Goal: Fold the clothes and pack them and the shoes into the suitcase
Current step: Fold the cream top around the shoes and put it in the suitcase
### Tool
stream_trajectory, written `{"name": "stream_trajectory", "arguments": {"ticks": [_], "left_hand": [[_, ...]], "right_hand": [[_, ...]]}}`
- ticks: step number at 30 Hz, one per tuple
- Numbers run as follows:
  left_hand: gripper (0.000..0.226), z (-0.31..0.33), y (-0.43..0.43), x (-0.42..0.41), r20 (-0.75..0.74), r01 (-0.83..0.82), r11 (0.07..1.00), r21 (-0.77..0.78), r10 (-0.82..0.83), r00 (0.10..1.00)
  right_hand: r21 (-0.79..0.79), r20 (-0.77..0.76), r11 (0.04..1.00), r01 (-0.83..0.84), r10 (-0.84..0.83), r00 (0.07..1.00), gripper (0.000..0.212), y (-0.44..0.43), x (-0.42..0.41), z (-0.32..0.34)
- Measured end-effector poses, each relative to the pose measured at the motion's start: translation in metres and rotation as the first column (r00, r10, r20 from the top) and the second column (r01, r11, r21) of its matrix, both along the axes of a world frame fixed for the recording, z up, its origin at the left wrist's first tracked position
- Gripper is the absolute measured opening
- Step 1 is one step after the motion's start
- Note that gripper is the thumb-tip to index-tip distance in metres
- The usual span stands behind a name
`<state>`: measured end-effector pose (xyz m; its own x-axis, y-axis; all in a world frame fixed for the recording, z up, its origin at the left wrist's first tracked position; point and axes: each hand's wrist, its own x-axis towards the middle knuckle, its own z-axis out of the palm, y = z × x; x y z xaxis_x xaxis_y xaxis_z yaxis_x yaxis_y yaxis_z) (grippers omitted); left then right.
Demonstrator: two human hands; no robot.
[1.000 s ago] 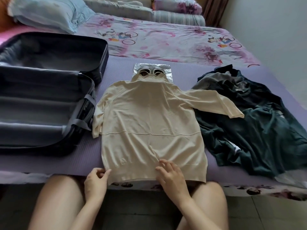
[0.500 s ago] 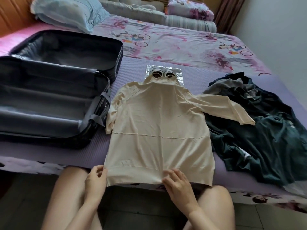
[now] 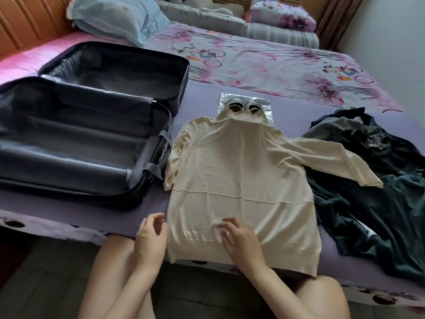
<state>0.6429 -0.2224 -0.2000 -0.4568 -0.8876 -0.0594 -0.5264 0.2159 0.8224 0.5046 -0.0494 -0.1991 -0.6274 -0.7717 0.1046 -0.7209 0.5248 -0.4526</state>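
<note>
Cream sweater (image 3: 239, 180): spread flat, front down or up cannot be told, on the purple mat (image 3: 202, 111) at the near edge of the bed; its hem hangs slightly over the edge toward the person.
Sweater sleeves: one folded in along the suitcase side, the other stretched out across the dark clothes.
Left hand (image 3: 150, 240): just beside the sweater's lower corner on the suitcase side, fingers loosely curled and spread, holding nothing; whether it touches the fabric edge cannot be told.
Right hand (image 3: 241, 242): palm down on the sweater near the middle of the hem, fingers apart and pressing the fabric, not clamped on it.
Hands to each other: apart, with the sweater's lower corner between them.
Shoes (image 3: 243, 108): a pair on a shiny plastic sheet (image 3: 264, 103), at the sweater's collar, partly covered by it.
Suitcase (image 3: 87, 125): open flat, dark lining, nothing visible inside; lies just beside the sweater on the left-hand side.
Dark clothes (image 3: 372, 185): rumpled green and grey heap on the right-hand side, touching the sweater and under its outstretched sleeve.
Pillow (image 3: 115, 19): pale blue, at the far end by the headboard.
</note>
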Motion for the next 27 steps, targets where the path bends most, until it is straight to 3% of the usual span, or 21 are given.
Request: {"name": "stream_trajectory", "arguments": {"ticks": [7,13,16,18,20,22,24,27], "left_hand": [[0.028,0.001,-0.031,-0.031,-0.089,0.041,0.998,0.056,-0.036,0.995],[0.035,0.004,-0.040,-0.033,-0.169,-0.009,0.972,0.236,0.050,0.984],[0.037,0.001,-0.040,-0.031,-0.203,0.004,0.968,0.253,0.049,0.978],[0.038,-0.002,-0.039,-0.033,-0.216,0.007,0.969,0.247,0.048,0.975],[0.038,-0.003,-0.036,-0.039,-0.223,0.011,0.972,0.235,0.043,0.974],[0.039,-0.002,-0.034,-0.048,-0.238,0.019,0.978,0.209,0.032,0.971],[0.040,0.003,-0.031,-0.059,-0.228,0.040,0.993,0.112,-0.013,0.974],[0.041,0.011,-0.029,-0.083,-0.164,0.093,0.992,-0.083,-0.105,0.981]], "right_hand": [[-0.037,0.216,0.996,0.087,-0.077,0.973,0.033,-0.115,-0.011,0.035],[0.100,0.147,0.986,0.136,-0.150,0.978,0.046,-0.199,-0.007,0.023],[0.119,0.037,0.975,0.188,-0.194,0.980,0.032,-0.212,-0.003,0.010],[0.021,0.047,0.976,0.216,-0.217,0.975,0.021,-0.213,-0.005,0.006],[-0.169,0.198,0.940,0.298,-0.263,0.944,0.015,-0.211,-0.015,0.012],[-0.350,0.460,0.821,0.451,-0.269,0.846,0.009,-0.202,-0.041,0.028],[-0.422,0.677,0.681,0.599,-0.203,0.708,0.015,-0.187,-0.078,0.051],[-0.419,0.773,0.570,0.707,-0.185,0.606,0.015,-0.151,-0.145,0.074]]}}
